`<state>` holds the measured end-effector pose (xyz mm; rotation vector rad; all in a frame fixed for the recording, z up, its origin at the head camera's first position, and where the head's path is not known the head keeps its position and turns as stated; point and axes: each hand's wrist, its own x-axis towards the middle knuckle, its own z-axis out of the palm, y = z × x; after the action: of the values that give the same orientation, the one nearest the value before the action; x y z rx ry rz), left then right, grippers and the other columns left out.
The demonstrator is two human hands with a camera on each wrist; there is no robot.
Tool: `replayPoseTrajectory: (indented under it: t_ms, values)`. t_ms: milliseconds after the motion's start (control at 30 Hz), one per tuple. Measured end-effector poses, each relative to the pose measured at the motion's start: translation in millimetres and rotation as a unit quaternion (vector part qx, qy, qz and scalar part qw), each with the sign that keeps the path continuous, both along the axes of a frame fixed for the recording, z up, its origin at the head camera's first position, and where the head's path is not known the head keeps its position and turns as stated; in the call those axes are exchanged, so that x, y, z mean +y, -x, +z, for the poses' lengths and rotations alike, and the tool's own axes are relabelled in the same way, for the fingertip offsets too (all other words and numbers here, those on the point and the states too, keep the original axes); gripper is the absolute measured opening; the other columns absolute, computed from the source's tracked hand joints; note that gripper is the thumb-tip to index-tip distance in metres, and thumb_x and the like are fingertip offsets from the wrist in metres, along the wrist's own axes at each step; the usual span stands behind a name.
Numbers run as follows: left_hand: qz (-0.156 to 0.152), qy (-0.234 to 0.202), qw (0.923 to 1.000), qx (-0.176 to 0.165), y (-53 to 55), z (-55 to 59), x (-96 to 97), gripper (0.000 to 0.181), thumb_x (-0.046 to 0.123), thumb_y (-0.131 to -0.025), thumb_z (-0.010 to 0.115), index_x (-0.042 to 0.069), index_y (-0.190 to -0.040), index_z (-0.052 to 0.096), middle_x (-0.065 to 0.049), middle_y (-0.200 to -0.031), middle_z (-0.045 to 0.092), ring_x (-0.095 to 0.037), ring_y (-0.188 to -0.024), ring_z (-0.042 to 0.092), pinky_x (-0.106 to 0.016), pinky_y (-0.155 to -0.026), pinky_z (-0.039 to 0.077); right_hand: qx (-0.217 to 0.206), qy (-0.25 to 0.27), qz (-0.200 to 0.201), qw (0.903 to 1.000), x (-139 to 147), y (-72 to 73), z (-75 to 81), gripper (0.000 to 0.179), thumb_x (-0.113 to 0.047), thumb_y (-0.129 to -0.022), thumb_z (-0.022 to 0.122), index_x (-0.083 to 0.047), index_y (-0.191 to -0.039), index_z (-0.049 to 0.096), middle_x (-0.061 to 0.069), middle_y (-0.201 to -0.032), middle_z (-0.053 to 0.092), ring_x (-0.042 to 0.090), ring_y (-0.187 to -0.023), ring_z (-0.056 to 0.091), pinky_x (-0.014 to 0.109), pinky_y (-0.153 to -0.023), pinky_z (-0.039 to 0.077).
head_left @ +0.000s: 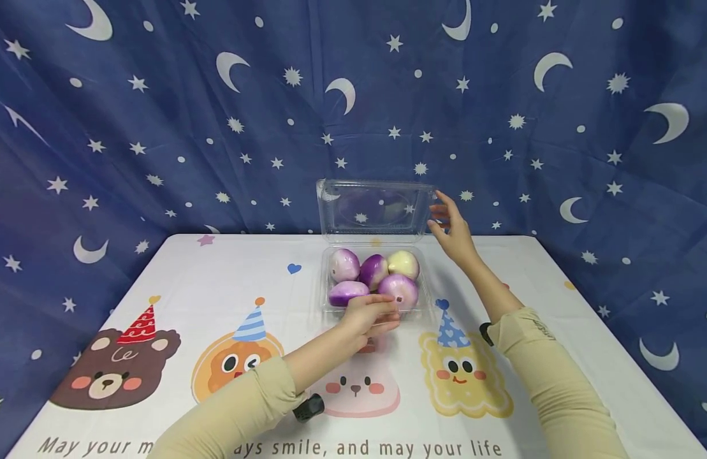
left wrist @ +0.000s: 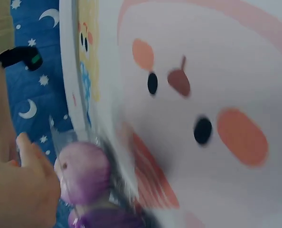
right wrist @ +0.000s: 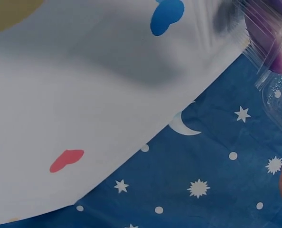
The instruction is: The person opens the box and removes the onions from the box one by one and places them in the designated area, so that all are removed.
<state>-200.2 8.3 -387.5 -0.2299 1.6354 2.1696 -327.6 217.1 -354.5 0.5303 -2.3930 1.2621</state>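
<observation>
A clear plastic clamshell box (head_left: 324, 299) sits on the table with several onions in it. Its hinged lid (head_left: 376, 210) stands raised at the back. Most are purple, like the front right onion (head_left: 399, 292) and the back left onion (head_left: 345, 264); the back right onion (head_left: 403, 264) is pale yellow-white. My left hand (head_left: 369, 317) is at the box's front wall, fingers extended and overlapping the front onions in the head view. Beside the lid's right edge is my right hand (head_left: 453, 231), fingers spread and thumb apart, fingertips close to the lid's upper corner.
A white tablecloth (head_left: 238, 255) with printed cartoon figures and lettering covers the table. Behind it hangs a blue curtain (head_left: 187, 127) with moons and stars, close behind the raised lid. A dark wrist camera (head_left: 308, 408) sits on the left wrist.
</observation>
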Motion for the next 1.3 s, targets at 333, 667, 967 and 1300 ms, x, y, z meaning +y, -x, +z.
replayPoseTrajectory:
  t_ms: [333,667,967,1300]
  values:
    - [0.068,0.098,0.9634,0.24,6.0,11.9,-47.9,0.025,-0.004,-0.085,0.062,-0.013,-0.109,0.06,-0.017,-0.09,0.069,-0.003,-0.074,0.062,-0.014,-0.069,0.053,-0.032,-0.016,0.022,0.9991,5.0,0.4,-8.3,0.077,-0.008,-0.095,0.054,-0.022,-0.153,0.006,0.025,-0.137,0.045,0.043,-0.122,0.047,0.057,-0.097,0.041]
    - [-0.011,0.32,0.8518,0.415,21.9,1.0,-97.2,0.041,0.013,-0.086,0.068,0.0,-0.123,0.058,-0.02,-0.119,0.062,-0.034,-0.113,0.057,-0.044,-0.099,0.047,-0.041,-0.009,0.028,0.9988,5.8,0.7,-13.9,0.061,-0.002,-0.095,0.05,0.001,-0.147,0.019,0.025,-0.144,0.037,0.042,-0.129,0.041,0.054,-0.101,0.04]
    - [-0.146,0.469,0.7913,0.363,32.7,-14.5,-125.8,0.083,0.028,-0.084,0.071,-0.008,-0.144,0.027,-0.032,-0.15,0.021,-0.047,-0.139,0.021,-0.057,-0.112,0.022,-0.064,0.018,0.029,0.9974,6.6,2.8,-21.4,0.056,-0.002,-0.098,0.044,0.0,-0.148,0.02,0.023,-0.148,0.033,0.045,-0.125,0.044,0.055,-0.099,0.041]
    - [-0.15,0.457,0.8,0.358,25.5,-17.0,-127.0,0.091,0.022,-0.074,0.079,-0.009,-0.143,0.029,-0.032,-0.147,0.028,-0.045,-0.136,0.03,-0.053,-0.112,0.026,-0.171,0.056,0.039,0.9829,3.7,8.0,-28.1,0.065,0.006,-0.097,0.04,-0.001,-0.151,0.004,0.024,-0.153,0.022,0.043,-0.123,0.047,0.042,-0.102,0.044]
